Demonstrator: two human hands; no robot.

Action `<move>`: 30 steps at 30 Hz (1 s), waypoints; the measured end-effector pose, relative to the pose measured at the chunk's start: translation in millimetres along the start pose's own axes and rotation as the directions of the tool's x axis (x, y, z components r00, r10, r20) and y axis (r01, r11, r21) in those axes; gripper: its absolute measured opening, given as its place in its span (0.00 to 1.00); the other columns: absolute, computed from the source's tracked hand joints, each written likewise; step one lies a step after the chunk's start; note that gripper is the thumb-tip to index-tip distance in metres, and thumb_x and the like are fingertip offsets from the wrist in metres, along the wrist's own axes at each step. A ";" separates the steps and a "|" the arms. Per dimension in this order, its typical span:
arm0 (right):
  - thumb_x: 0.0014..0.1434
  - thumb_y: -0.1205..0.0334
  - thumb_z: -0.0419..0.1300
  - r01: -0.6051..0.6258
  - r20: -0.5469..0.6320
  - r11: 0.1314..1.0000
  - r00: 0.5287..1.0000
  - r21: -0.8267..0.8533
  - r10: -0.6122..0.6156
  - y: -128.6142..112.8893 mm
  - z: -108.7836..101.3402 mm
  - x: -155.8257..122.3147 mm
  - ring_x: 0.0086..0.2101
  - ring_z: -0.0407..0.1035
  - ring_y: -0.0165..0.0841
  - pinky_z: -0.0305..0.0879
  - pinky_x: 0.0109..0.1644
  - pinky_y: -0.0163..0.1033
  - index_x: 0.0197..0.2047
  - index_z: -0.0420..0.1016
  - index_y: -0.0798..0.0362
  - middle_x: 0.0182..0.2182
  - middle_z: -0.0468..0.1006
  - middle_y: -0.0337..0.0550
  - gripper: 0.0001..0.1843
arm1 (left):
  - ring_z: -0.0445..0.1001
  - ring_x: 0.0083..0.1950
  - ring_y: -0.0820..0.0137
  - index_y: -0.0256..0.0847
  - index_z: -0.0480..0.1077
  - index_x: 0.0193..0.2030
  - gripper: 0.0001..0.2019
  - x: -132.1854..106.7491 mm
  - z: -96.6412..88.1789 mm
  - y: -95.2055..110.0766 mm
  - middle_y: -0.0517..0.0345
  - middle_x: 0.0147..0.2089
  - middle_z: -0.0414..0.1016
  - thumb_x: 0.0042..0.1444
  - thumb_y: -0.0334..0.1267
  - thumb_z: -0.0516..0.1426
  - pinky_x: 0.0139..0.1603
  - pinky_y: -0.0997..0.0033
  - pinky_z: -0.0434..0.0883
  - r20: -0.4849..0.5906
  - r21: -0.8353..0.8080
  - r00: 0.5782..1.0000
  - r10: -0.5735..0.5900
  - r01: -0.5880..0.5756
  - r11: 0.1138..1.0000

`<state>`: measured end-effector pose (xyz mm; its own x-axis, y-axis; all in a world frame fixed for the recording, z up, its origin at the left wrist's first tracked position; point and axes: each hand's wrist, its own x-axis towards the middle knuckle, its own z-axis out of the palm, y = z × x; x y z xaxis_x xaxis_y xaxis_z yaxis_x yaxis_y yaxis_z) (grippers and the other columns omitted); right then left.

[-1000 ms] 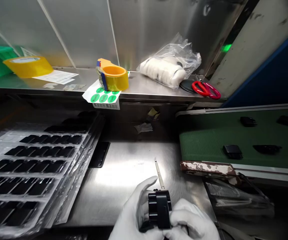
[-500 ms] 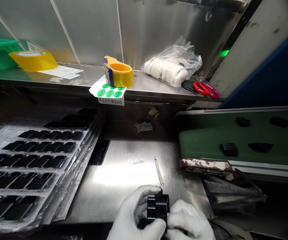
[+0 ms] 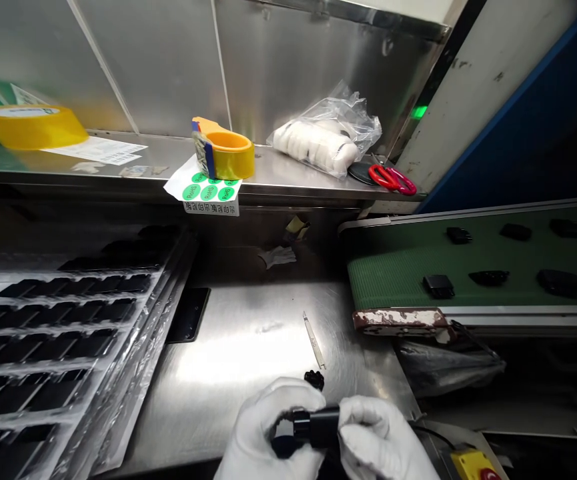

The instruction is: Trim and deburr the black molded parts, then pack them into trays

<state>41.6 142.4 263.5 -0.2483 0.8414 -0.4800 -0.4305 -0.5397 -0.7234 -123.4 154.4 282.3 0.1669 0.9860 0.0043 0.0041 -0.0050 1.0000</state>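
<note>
My left hand, in a white glove, has its fingers wrapped round the left end of a black plastic part. My right hand, also gloved, grips the right end of it. The part is blocky, with a glossy stepped side, and lies level between my hands just above the near edge of the metal table. Just beyond my fingertips sits a small dark knobbly piece. A slim metal blade-like tool lies flat on the table behind it.
Trays of black parts are stacked at left beside a black phone-like slab. At right runs a green conveyor carrying several black parts. The back shelf bears yellow tape, bagged white rolls and red scissors.
The black part has been turned from upright to lying level between my hands. The small dark piece now shows clear of my fingers. The view has swung slightly right.
</note>
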 end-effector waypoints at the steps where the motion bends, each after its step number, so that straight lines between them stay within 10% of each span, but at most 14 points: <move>1: 0.41 0.49 0.74 -0.040 0.016 0.999 0.999 0.003 0.040 0.2 -0.8 1.5 0.15 0.51 0.19 0.42 0.20 0.30 0.24 0.74 0.57 0.15 0.64 0.32 0.21 | 0.75 0.39 0.63 0.44 0.76 0.36 0.08 0.4 -3.1 -1.5 0.54 0.35 0.77 0.49 0.28 0.62 0.43 0.65 0.74 0.005 0.026 0.998 0.064 -0.064 0.998; 6: 0.46 0.47 0.71 -0.195 0.144 0.981 0.970 -0.004 0.193 -0.1 0.1 11.6 0.11 0.45 0.18 0.38 0.17 0.30 0.18 0.64 0.54 0.09 0.55 0.26 0.24 | 0.74 0.51 0.56 0.47 0.78 0.40 0.19 -1.8 -14.7 -13.8 0.52 0.45 0.78 0.45 0.20 0.60 0.55 0.58 0.70 0.046 0.097 0.978 0.205 -0.208 0.973; 8: 0.45 0.47 0.70 -0.137 0.101 0.986 0.984 -0.097 0.147 -0.9 4.8 13.8 0.12 0.45 0.19 0.36 0.17 0.31 0.18 0.62 0.53 0.09 0.55 0.27 0.25 | 0.74 0.52 0.56 0.46 0.74 0.47 0.22 -3.2 -12.4 -15.8 0.50 0.50 0.76 0.44 0.23 0.62 0.54 0.56 0.70 -0.029 0.007 1.000 -0.007 0.007 1.000; 11: 0.46 0.49 0.68 -0.009 0.008 0.946 1.000 -0.324 0.012 -0.9 13.2 13.8 0.16 0.45 0.20 0.35 0.20 0.33 0.16 0.57 0.53 0.14 0.53 0.28 0.26 | 0.75 0.47 0.57 0.45 0.63 0.57 0.35 -2.4 -7.0 -13.2 0.49 0.49 0.75 0.39 0.22 0.62 0.46 0.58 0.73 0.011 -0.226 0.925 -0.380 0.372 0.900; 13: 0.46 0.54 0.66 0.069 -0.009 0.890 0.997 -0.451 -0.082 1.7 16.3 12.5 0.19 0.46 0.22 0.39 0.22 0.34 0.15 0.58 0.54 0.18 0.53 0.31 0.22 | 0.75 0.47 0.59 0.43 0.64 0.55 0.34 0.1 -7.1 -10.1 0.52 0.45 0.76 0.38 0.21 0.60 0.46 0.62 0.72 0.062 -0.305 0.897 -0.437 0.434 0.848; 19: 0.41 0.73 0.64 0.355 0.099 0.561 0.895 -0.748 -0.435 14.4 3.6 6.0 0.26 0.67 0.31 0.64 0.30 0.33 0.25 0.76 0.51 0.24 0.71 0.37 0.08 | 0.71 0.37 0.68 0.38 0.71 0.40 0.16 5.8 -15.3 -13.3 0.57 0.35 0.74 0.42 0.33 0.66 0.40 0.70 0.66 0.219 -0.597 0.909 -0.354 0.412 0.688; 23: 0.35 0.69 0.74 0.590 0.329 0.363 0.753 -0.721 -0.570 15.9 -8.3 7.6 0.50 0.71 0.47 0.71 0.52 0.43 0.61 0.66 0.42 0.54 0.75 0.46 0.48 | 0.72 0.29 0.72 0.36 0.72 0.38 0.16 2.5 -5.2 -26.0 0.57 0.29 0.74 0.42 0.38 0.68 0.32 0.75 0.66 0.417 -0.776 0.876 -0.241 0.482 0.407; 30: 0.49 0.65 0.68 0.742 0.439 0.385 0.648 -0.550 -0.622 14.2 -2.9 12.8 0.49 0.73 0.43 0.70 0.56 0.44 0.66 0.57 0.44 0.52 0.76 0.47 0.43 | 0.70 0.23 0.76 0.29 0.76 0.29 0.13 -0.4 11.9 -23.3 0.55 0.23 0.74 0.37 0.36 0.68 0.23 0.82 0.62 0.592 -0.723 0.788 -0.172 0.613 0.319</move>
<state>34.9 145.5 245.6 -0.2738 0.8931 0.3568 0.1271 0.4014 -0.9071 -111.9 152.2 258.9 0.7141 0.6788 -0.1711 -0.6096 0.7232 0.3246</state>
